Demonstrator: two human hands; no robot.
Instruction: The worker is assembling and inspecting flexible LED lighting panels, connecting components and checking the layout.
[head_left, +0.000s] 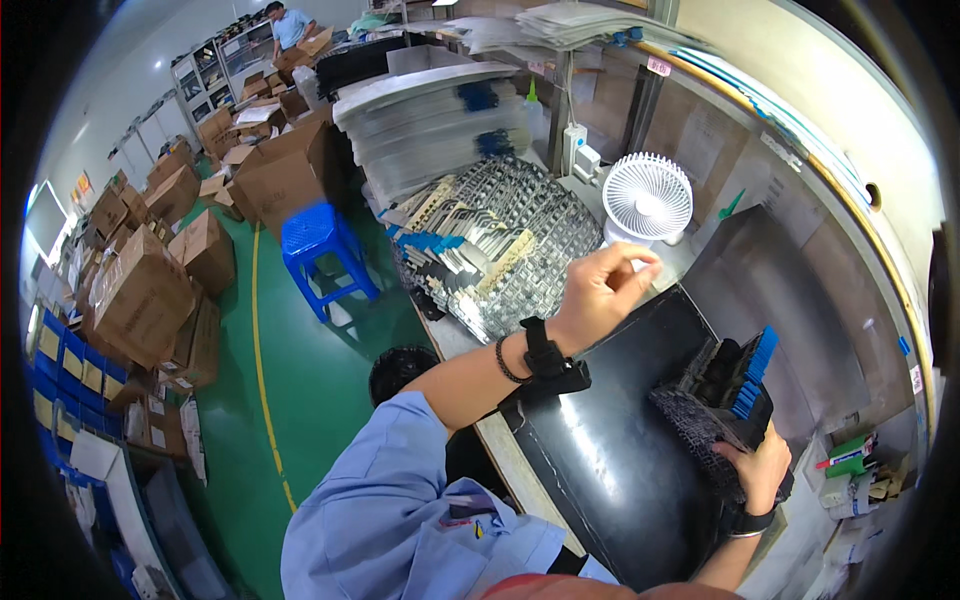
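My left hand is raised over the bench, its fingers curled into a pinch. Anything between the fingertips is hidden or too small to make out. Close by lies a grey-black knobbly foam sheet with rows of thin metal strips and blue-ended pieces on it. At the right, my right hand grips a dark textured foam holder, thumb on its near side. A row of blue-tipped pieces stands up from the holder, which is above a black mat.
A white fan stands behind my left hand. Stacked translucent trays rise at the bench's far left. A dark panel borders the right. On the green floor are a blue stool and cardboard boxes. A person stands far back.
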